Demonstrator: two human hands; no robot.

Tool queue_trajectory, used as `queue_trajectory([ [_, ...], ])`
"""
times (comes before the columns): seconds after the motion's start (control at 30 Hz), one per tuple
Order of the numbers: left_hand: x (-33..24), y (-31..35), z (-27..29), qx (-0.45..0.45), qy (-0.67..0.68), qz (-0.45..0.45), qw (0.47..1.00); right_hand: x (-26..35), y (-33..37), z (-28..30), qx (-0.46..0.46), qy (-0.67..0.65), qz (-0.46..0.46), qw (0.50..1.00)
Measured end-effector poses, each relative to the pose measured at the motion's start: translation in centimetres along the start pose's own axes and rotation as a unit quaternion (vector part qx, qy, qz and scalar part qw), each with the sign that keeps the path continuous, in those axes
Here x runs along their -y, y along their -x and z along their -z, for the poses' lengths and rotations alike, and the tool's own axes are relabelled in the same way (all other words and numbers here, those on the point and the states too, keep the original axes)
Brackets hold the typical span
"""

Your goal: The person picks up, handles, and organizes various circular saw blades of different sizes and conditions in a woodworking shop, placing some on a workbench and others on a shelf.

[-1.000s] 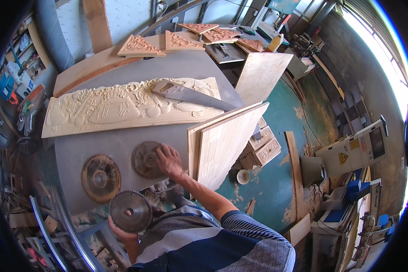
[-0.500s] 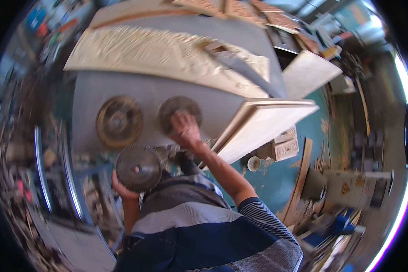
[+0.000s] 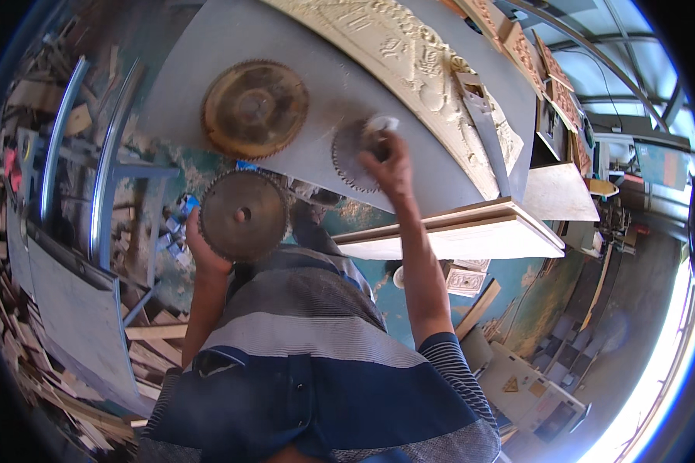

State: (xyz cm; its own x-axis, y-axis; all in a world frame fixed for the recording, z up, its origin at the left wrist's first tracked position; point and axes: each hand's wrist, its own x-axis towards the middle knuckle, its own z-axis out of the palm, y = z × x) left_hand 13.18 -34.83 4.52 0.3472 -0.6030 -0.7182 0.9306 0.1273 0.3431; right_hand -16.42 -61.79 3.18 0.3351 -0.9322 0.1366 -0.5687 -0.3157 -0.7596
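Observation:
My left hand (image 3: 208, 251) grips a dark round saw blade (image 3: 247, 228) by its toothed rim, holding it up in front of my body. The blade's centre hole shows, and most of my fingers are hidden behind it. My right hand (image 3: 392, 171) has its fingers bent around a small whitish wad (image 3: 381, 123), whose kind is too blurred to tell. Beneath that hand a smaller saw blade (image 3: 349, 158) lies flat on the grey table (image 3: 179, 92), partly covered. To its left rests a larger, brown-stained saw blade (image 3: 256, 108).
A long carved pale panel (image 3: 409, 65) lies across the table, with a grey handsaw (image 3: 483, 127) on it. Pale boards (image 3: 471, 231) lean at the table's right edge. Metal rails (image 3: 108, 170) stand at left, above scattered wood offcuts (image 3: 46, 378).
The view has turned, so the table sits differently. My right hand has gone from lying spread on the smaller blade to bent fingers with the whitish wad showing. My left still holds its blade.

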Motion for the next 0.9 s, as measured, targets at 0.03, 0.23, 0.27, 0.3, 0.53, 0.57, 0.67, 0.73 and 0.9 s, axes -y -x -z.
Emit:
queue_trajectory([
  [0.03, -0.2, -0.1, 0.4, -0.002, 0.003, -0.004, 1.0, 0.2, -0.6, 1.0, 0.0, -0.128, -0.116, 0.985],
  [0.23, -1.2, -1.7, 2.6, 0.006, 0.031, -0.002, 1.0, 3.9, -2.1, 7.1, -0.059, -0.288, -0.148, 0.944],
  [0.27, -1.4, -1.8, 2.7, -0.018, 0.035, 0.002, 0.999, 4.4, -2.2, 7.2, -0.047, -0.258, -0.145, 0.954],
  [0.3, -1.5, -1.8, 2.7, -0.002, 0.038, 0.007, 0.999, 5.0, -2.1, 6.9, -0.033, -0.232, -0.131, 0.963],
  [0.53, -2.3, -1.5, 1.6, -0.014, 0.047, 0.012, 0.999, 8.3, -2.6, -4.5, 0.097, 0.075, 0.124, 0.985],
  [0.57, -2.3, -1.4, 1.9, 0.015, 0.044, 0.006, 0.999, 8.8, -2.9, -6.7, 0.091, 0.112, 0.167, 0.975],
  [0.67, -2.8, -1.5, 3.2, 0.036, 0.043, -0.01, 0.998, 10.3, -4.0, -12.7, 0.12, 0.116, 0.214, 0.963],
  [0.73, -3.4, -1.3, 4.2, 0.03, 0.016, -0.027, 0.999, 11.2, -4.6, -15.7, 0.127, 0.135, 0.227, 0.956],
  [0.9, -3.9, 0.2, 4.8, -0.022, -0.003, -0.025, 0.999, 10.7, -3.9, -17.5, 0.119, 0.075, 0.238, 0.961],
])
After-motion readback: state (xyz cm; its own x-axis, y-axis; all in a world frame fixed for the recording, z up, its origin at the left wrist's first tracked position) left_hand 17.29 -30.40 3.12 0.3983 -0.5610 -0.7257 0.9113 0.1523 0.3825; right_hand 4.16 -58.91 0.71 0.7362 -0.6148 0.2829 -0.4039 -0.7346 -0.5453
